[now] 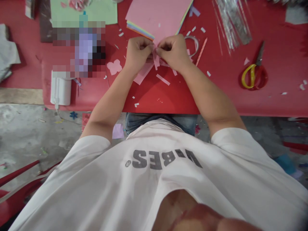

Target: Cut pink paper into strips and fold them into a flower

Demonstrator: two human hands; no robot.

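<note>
Held piece: on my feed, narrow pink paper strips (156, 60) are pinched together between both hands, just above the bench's near edge, and hang down from the fingers.
Left grip: the left hand (138, 53) is curled shut on the strips, its fingertips (150, 46) meeting the right hand's.
Right grip: the right hand (173, 51) is curled shut on the same strips; the exact pinch is hidden behind the fingers.
Just beside the hands: a stack of pink and multicoloured paper sheets (156, 16) lies ahead of them, and a curled translucent strip (192, 45) lies to the right.
Left of them: I see a pink paper flower (114, 67).
Farther right: red-and-yellow scissors (254, 75) and a bundle of silver strips (232, 19).
Surface: the red bench (276, 102) is scattered with paper scraps (163, 79).
</note>
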